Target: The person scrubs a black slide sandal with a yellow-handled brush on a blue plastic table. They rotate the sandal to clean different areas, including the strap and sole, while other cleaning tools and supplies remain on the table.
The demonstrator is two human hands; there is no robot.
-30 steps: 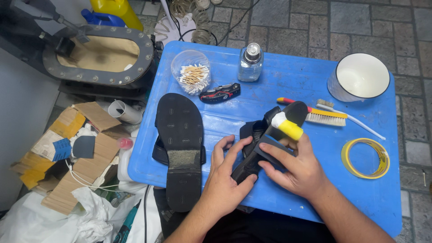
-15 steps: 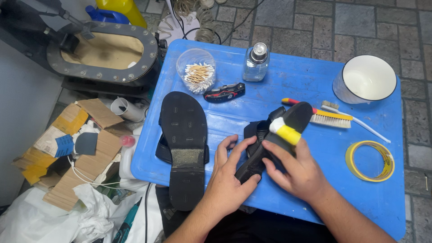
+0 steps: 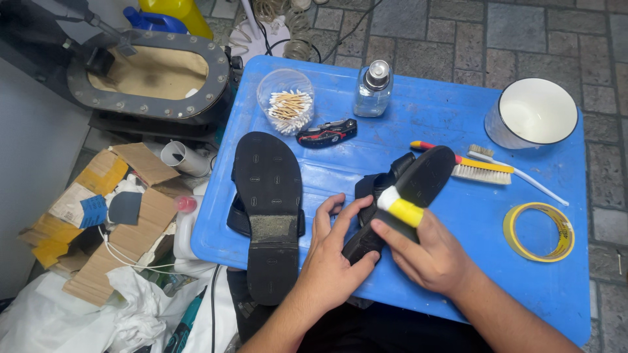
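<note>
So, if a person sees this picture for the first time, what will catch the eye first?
Probably the two hands at the lower centre: the left hand steadies a black sandal turned sole-up, and the right hand presses a yellow and white tube onto its sole. Next, the bright blue table, with a second sandal lying sole-up at its left edge.

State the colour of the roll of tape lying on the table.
Yellow: the roll of tape lies flat near the blue table's right edge, head view.

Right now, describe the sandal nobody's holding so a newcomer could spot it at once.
Start at the blue table. Near its left edge, a black sandal lies sole up, heel hanging over the front edge, left of the left hand. Unlike the other sandal, gripped by both hands, it lies flat and untouched, with a rough grey patch on its heel.
</note>
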